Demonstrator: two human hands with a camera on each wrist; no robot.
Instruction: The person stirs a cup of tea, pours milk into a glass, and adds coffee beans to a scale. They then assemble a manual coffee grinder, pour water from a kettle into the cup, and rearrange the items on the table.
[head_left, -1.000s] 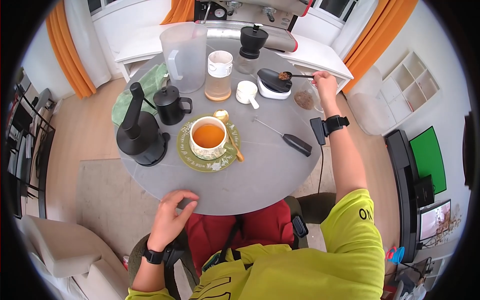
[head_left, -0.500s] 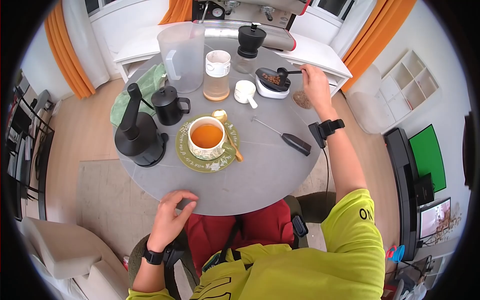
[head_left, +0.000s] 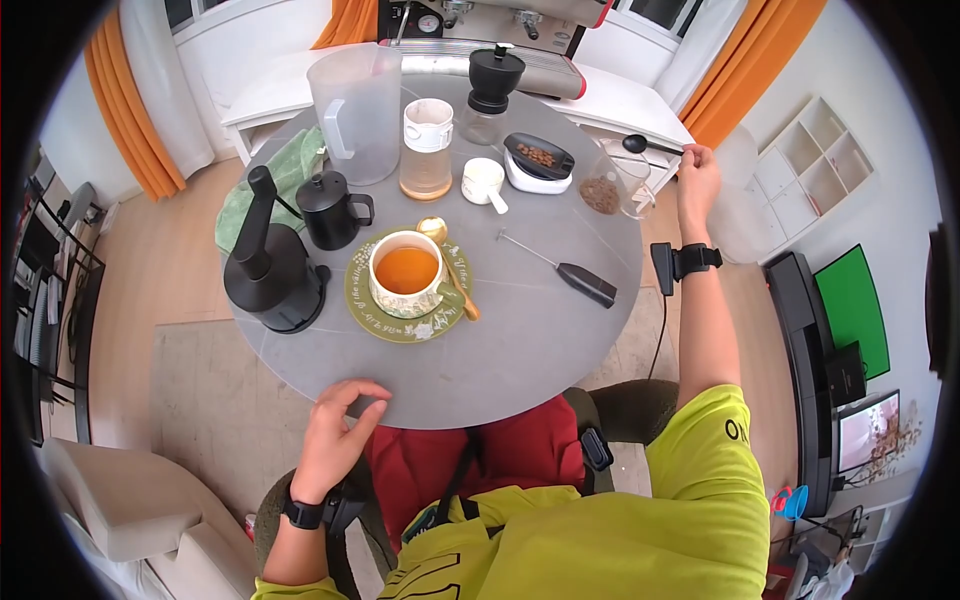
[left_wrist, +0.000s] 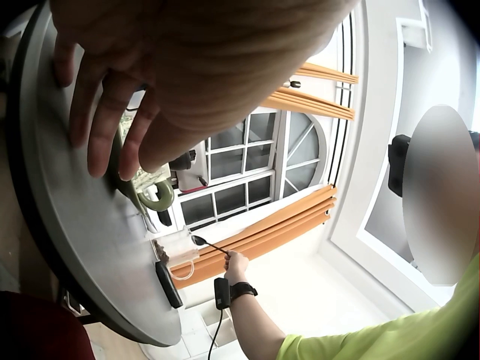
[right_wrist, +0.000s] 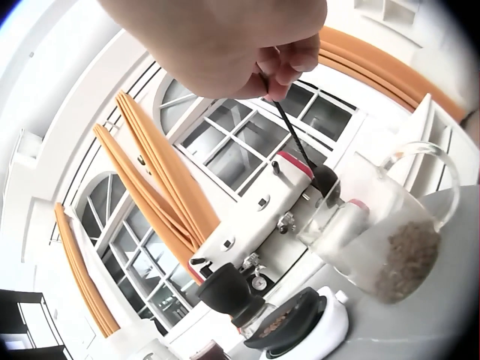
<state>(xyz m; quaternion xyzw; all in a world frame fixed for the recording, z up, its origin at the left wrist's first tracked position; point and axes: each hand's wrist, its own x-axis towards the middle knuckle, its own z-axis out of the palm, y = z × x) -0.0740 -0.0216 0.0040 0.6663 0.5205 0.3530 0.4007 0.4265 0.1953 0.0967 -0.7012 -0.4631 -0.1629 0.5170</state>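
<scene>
My right hand [head_left: 699, 188] pinches the end of the long handle of a black measuring spoon [head_left: 635, 144]. The spoon's bowl is at the rim of a clear glass jug [right_wrist: 352, 251], which has brown coffee beans [head_left: 600, 195] in its bottom. Left of the jug, a black tray [head_left: 553, 166] with some beans in it sits on a small white scale [head_left: 535, 184]. My left hand [head_left: 335, 432] rests at the table's near edge, fingers loosely bent and holding nothing. Nearest to it is a cup [head_left: 403, 297] of orange-brown drink on a green saucer [head_left: 365, 312] with a golden spoon [head_left: 455, 270].
A milk frother [head_left: 585, 284] lies right of the saucer. On the left stand a black manual press [head_left: 270, 285], a black pitcher [head_left: 333, 212] and a green cloth [head_left: 250, 207]. Behind are a clear plastic jug [head_left: 355, 115], a glass canister [head_left: 427, 155], a white measuring cup [head_left: 482, 180] and a hand grinder [head_left: 493, 80].
My right hand carried the spoon with beans to the tray and tipped it; beans now lie there. Hand and spoon have moved right, over the glass jug. The left hand stays put.
</scene>
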